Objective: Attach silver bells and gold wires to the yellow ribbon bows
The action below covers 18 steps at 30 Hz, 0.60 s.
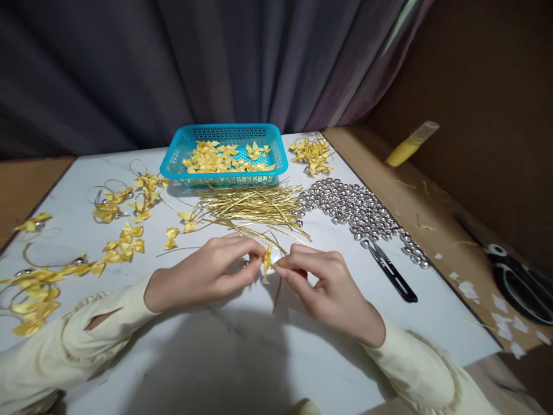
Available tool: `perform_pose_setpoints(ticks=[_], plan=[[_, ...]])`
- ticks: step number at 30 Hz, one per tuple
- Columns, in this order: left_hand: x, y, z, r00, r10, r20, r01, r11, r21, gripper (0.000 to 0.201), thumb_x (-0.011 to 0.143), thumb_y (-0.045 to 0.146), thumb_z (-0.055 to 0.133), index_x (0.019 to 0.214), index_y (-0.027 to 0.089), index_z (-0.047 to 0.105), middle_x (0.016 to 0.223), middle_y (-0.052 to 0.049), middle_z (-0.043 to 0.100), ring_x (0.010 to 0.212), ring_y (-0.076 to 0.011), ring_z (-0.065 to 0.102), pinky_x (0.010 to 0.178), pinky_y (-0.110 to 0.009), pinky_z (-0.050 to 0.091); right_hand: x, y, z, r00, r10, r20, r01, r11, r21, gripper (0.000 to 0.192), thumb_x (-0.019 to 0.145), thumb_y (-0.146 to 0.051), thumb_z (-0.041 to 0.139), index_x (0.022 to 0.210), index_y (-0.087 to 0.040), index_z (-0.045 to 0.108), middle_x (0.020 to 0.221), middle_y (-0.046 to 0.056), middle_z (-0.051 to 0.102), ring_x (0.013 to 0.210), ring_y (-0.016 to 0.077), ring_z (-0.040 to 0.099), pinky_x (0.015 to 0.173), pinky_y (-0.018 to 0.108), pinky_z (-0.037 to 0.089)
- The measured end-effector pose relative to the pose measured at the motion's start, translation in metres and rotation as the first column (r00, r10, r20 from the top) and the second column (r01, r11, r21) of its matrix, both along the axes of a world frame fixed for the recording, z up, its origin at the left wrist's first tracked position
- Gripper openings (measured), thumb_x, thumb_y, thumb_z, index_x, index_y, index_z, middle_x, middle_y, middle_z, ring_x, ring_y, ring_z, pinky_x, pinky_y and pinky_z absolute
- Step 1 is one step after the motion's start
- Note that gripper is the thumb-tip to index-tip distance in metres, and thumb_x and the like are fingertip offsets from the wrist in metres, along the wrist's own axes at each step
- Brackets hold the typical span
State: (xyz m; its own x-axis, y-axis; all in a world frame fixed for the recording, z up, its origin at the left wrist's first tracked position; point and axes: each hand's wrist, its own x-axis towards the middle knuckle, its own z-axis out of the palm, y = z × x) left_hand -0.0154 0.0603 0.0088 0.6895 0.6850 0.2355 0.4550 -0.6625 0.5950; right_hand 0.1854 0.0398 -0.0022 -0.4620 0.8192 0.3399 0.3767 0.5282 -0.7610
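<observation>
A small yellow ribbon bow [268,262] is pinched by the thumb and index finger of my left hand [211,268]. My right hand [322,279] closes its fingertips at the bow's right side, on what looks like a thin gold wire [277,297] whose end hangs below. The exact grip is partly hidden by the fingers. A silver bell [245,263] shows just beside my left fingertips. Behind both hands lies a pile of gold wires [254,204].
A blue basket [280,167] holds yellow bows. Silver bells [354,207] lie to the right, with black tweezers [393,274] beside them. Finished-looking bow pieces [125,242] spread over the left. Scissors [518,282], paper scraps and a yellow tube [410,144] are beyond the white board's right edge.
</observation>
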Motion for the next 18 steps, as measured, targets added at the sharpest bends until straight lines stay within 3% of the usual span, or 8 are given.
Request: perform_pose_setpoints(ticks=[10, 14, 18], plan=[[0.0027, -0.0054, 0.0013, 0.989, 0.001, -0.149, 0.023, 0.987, 0.162, 0.017, 0.089, 0.016, 0.041, 0.088, 0.012, 0.057, 0.074, -0.003, 0.061, 0.068, -0.015, 0.054, 0.068, -0.027, 0.04, -0.002, 0.0008, -0.0025, 0.999, -0.02, 0.036, 0.021, 0.999, -0.044, 0.021, 0.08, -0.008, 0.048, 0.064, -0.013, 0.06, 0.054, -0.002, 0.045, 0.052, 0.0094, 0.042, 0.051, 0.022, 0.031], [0.0027, -0.0066, 0.0003, 0.985, -0.006, -0.172, 0.034, 0.987, 0.157, 0.018, 0.089, 0.015, 0.04, 0.089, 0.012, 0.058, 0.074, -0.003, 0.06, 0.067, -0.0148, 0.054, 0.068, -0.027, 0.04, -0.0022, 0.002, -0.0029, 0.999, 0.0, 0.033, 0.002, 0.998, -0.065, 0.021, 0.081, -0.008, 0.049, 0.062, -0.012, 0.059, 0.053, -0.002, 0.046, 0.051, 0.0087, 0.041, 0.052, 0.022, 0.032], [0.0015, -0.0048, -0.0007, 0.989, 0.009, -0.149, 0.004, 0.996, 0.089, 0.015, 0.087, 0.016, 0.043, 0.087, 0.014, 0.057, 0.072, -0.001, 0.06, 0.066, -0.0134, 0.054, 0.066, -0.024, 0.039, 0.0021, 0.008, -0.0005, 0.995, 0.047, 0.093, -0.031, 0.986, -0.167, 0.019, 0.083, -0.012, 0.051, 0.067, -0.014, 0.061, 0.059, -0.001, 0.054, 0.055, 0.0092, 0.047, 0.055, 0.022, 0.035]])
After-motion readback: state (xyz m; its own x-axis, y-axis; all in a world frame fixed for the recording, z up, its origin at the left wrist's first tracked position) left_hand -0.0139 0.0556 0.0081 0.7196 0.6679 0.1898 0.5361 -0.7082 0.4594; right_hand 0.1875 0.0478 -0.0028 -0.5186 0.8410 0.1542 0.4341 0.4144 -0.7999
